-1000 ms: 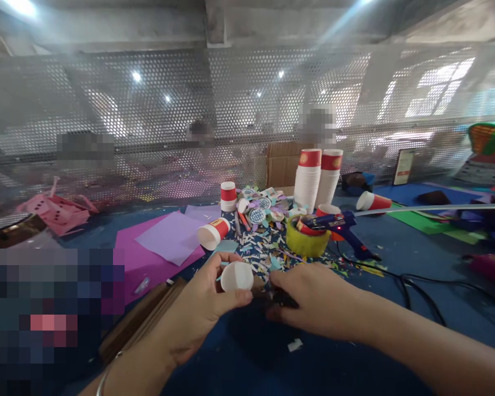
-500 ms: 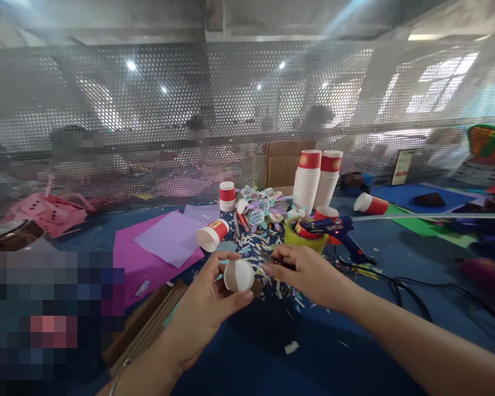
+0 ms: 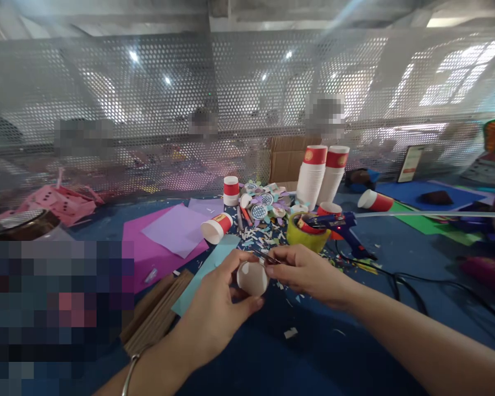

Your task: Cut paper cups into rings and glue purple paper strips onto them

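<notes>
Open tabletop (image 3: 309,357) between forearms; beyond right hand (image 3: 313,275), yellow container (image 3: 307,240), glue gun (image 3: 347,231), black cable (image 3: 414,297) obstruct; cup stacks (image 3: 311,184) behind

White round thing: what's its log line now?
left hand: holding white round piece | right hand: holding thin dark tool | cup stacks: standing behind

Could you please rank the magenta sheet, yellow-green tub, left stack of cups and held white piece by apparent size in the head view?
1. Magenta sheet
2. Left stack of cups and yellow-green tub: too alike to rank
3. White piece in the left hand, flattered by nearness
</notes>
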A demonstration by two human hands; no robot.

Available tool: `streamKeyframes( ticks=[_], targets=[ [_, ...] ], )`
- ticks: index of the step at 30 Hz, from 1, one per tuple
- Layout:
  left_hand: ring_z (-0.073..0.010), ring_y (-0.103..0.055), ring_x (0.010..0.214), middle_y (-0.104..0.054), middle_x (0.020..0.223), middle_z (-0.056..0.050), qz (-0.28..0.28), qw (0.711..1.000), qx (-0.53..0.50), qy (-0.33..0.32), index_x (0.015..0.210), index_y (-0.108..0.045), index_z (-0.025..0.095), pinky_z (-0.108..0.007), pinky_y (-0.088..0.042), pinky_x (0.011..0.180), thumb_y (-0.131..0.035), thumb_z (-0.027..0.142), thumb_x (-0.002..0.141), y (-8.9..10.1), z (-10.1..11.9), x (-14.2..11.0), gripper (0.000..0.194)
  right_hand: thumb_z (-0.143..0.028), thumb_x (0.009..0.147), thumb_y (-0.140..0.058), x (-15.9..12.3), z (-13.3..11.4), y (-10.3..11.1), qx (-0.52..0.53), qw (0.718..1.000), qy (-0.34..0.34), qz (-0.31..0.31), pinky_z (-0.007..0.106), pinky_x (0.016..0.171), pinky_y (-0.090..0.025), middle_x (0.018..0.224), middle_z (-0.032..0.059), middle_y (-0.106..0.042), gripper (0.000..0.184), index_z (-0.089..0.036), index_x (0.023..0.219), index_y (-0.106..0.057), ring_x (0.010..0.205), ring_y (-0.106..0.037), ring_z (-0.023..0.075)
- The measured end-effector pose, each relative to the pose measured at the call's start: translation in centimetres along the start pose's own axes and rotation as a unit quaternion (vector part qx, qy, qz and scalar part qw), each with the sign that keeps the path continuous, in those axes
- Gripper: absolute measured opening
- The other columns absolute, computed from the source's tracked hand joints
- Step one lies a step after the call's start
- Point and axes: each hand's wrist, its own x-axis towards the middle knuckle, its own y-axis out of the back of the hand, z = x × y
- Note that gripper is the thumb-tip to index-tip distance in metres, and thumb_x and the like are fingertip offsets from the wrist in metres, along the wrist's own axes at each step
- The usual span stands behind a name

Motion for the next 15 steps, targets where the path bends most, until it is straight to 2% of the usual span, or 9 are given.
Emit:
streamKeyframes(
  ticks=[4,10,15],
  targets=[
    [-0.0229,-0.066,0.09,-0.069,0.103,-0.003,-0.032,0.998,0.043,0.025,0.11,-0.057,0.026,-0.035,-0.052,0.077,-0.071,0.017,0.076,0.2,1.3,-0.6,0.038,-0.027,0.078,-0.059,-0.2,0.0,-0.3,0.047,0.999,-0.008,-0.008,0.022,0.042,-0.015,0.056,-0.0094,-0.036,0.01,-0.018,0.077,-0.054,0.045,-0.022,0.0062],
    [-0.0232,-0.066,0.091,-0.07,0.1,0.0,-0.05,0.994,0.093,0.032,0.114,-0.058,0.03,-0.035,-0.05,0.078,-0.073,0.025,0.077,1.0,0.8,-1.6,0.041,-0.021,0.074,-0.054,-0.2,0.3,-1.0,-0.001,1.0,-0.014,-0.005,0.022,0.042,-0.017,0.055,-0.009,-0.035,0.004,-0.018,0.071,-0.054,0.046,-0.023,0.0064],
    [-0.0192,-0.065,0.088,-0.069,0.107,0.003,-0.095,0.973,0.206,0.037,0.121,-0.058,0.035,-0.031,-0.049,0.076,-0.07,0.025,0.077,2.3,1.0,-2.9,0.046,-0.017,0.071,-0.049,0.4,1.1,-1.7,-0.066,0.995,-0.023,-0.073,0.019,0.045,-0.024,0.056,-0.0072,-0.041,0.007,-0.017,0.067,-0.055,0.049,-0.033,0.0067]
  ],
)
